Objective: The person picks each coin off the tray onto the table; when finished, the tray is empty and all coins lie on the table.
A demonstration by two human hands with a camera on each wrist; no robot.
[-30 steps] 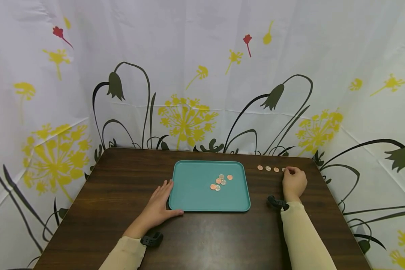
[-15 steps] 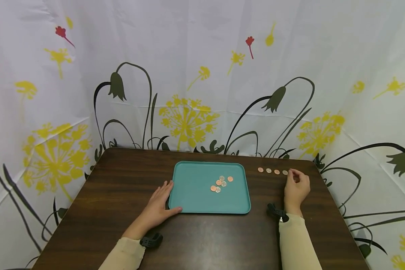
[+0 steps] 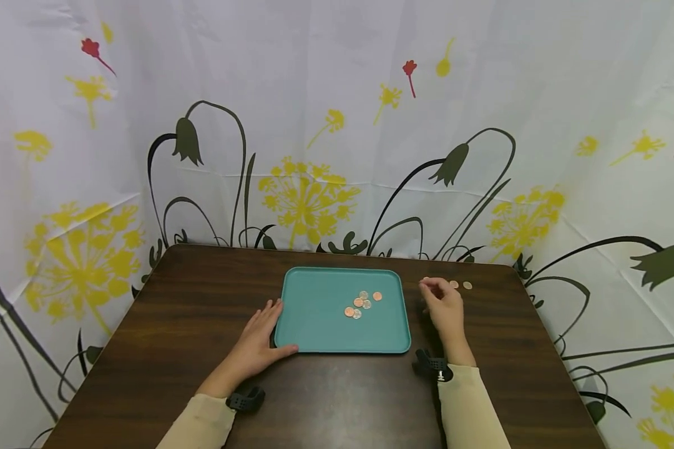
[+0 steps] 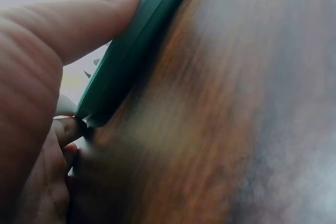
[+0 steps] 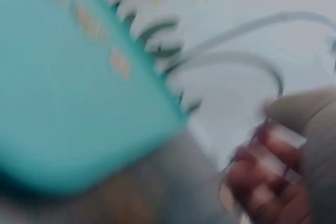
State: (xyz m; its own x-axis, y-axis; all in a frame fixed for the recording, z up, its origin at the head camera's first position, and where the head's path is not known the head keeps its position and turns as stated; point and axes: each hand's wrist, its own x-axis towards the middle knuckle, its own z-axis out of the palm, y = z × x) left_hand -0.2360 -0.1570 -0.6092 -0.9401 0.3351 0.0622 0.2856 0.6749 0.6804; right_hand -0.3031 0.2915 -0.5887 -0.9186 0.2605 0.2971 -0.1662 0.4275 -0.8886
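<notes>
The step in hand looks like transferring coins one by one from the tray (image 3: 314, 330) to a row on the table (image 3: 337, 399), with the work perhaps partway through. Six loose coins (image 3: 358, 302), a mix of copper and silver tones, lie right of centre in the teal tray, at the middle of the frame; most sit close together, with one copper piece slightly apart at the upper right of the group. Two row coins (image 3: 454, 284) show plainly in the right half of the frame, beyond the tray's right edge, and a sliver of another peeps out at the fingertips; the hand may hide more. The left hand (image 3: 256, 342) rests at the tray's lower left corner, fingers spread along the side and thumb out on the near rim, its grip apart and seemingly there to steady the tray. The right hand (image 3: 446, 308) hangs between the tray and the visible row, thumb and fingers bent close to one another; its wrist view is too blurred to tell whether that grip is together, slightly apart or clamped on anything. If it is bare, the next move calls for reaching leftward over the rim and pinching a single coin, probably the outlying copper one, without dragging its neighbours.
</notes>
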